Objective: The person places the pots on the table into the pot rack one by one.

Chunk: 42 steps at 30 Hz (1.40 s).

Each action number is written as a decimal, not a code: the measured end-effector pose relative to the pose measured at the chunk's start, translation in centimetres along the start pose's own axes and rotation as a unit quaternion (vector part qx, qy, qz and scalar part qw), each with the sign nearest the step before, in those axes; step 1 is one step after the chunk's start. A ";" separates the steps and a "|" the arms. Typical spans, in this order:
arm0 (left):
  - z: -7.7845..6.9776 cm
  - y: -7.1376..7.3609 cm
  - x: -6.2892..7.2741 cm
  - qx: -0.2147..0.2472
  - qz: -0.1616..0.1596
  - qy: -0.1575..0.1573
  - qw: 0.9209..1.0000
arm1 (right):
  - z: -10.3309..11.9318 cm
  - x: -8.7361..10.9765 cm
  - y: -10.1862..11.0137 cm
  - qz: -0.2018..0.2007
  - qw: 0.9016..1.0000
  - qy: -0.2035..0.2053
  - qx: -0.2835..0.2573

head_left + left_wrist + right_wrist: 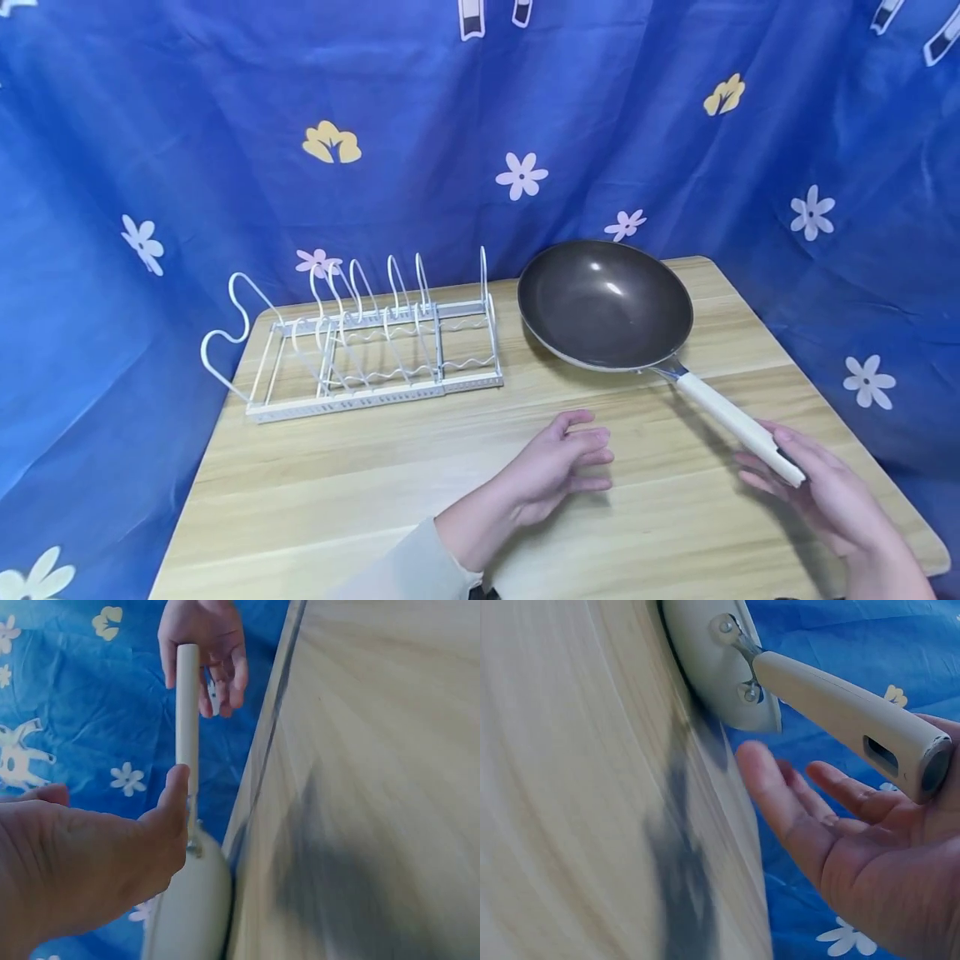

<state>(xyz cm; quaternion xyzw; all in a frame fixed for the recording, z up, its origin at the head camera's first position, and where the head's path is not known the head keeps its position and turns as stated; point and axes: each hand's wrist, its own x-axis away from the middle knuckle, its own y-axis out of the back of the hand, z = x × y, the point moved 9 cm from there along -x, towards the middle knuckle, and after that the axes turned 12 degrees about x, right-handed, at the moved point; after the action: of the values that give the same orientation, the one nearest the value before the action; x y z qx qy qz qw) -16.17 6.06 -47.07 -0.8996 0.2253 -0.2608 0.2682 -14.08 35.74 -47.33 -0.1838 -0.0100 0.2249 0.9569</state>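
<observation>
A frying pan [604,307] with a dark inside and a cream outer wall sits at the back right of the table. Its long cream handle [731,421] slants up toward the front right. Around the end of that handle is my right hand [821,483], fingers extended and not curled round it; the right wrist view shows the handle's end [922,761] close by the palm. My left hand [551,467] hovers over the table's middle, left of the handle, holding nothing, with its fingers loosely bent and spread.
On the left of the wooden table [337,492] stands a white wire rack [375,398] with several upright loops and a taller wavy loop at its left end. Blue curtains [427,142] with a flower print hang behind the table and along both sides.
</observation>
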 end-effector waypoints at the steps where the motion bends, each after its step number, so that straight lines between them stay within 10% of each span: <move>1: 0.3 -0.1 -0.5 0.016 -0.002 0.005 1.000 | -0.1 0.0 -0.5 0.024 0.999 0.001 -0.042; 9: 2.5 -1.4 -3.9 0.089 0.000 0.036 0.995 | -1.0 0.5 -2.5 0.081 0.971 -0.018 -0.222; 27: 6.3 -7.2 -14.4 0.176 0.025 0.030 0.984 | -1.0 0.6 -2.7 0.022 0.985 -0.038 -0.166; 34: 7.2 -8.1 -15.1 0.182 0.061 0.021 0.981 | -2.0 0.1 -3.7 0.023 0.985 -0.065 -0.159; 42: 6.4 -7.4 -16.0 0.180 0.031 -0.007 0.983 | -2.8 0.0 -4.6 0.051 0.985 -0.078 -0.145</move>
<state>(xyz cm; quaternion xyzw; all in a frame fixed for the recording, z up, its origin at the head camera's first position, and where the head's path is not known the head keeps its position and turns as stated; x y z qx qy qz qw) -22.58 22.69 -52.81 -0.8308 0.2011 -0.2825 0.4353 -11.82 30.90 -48.27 -0.3024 -0.1073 0.2833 0.9038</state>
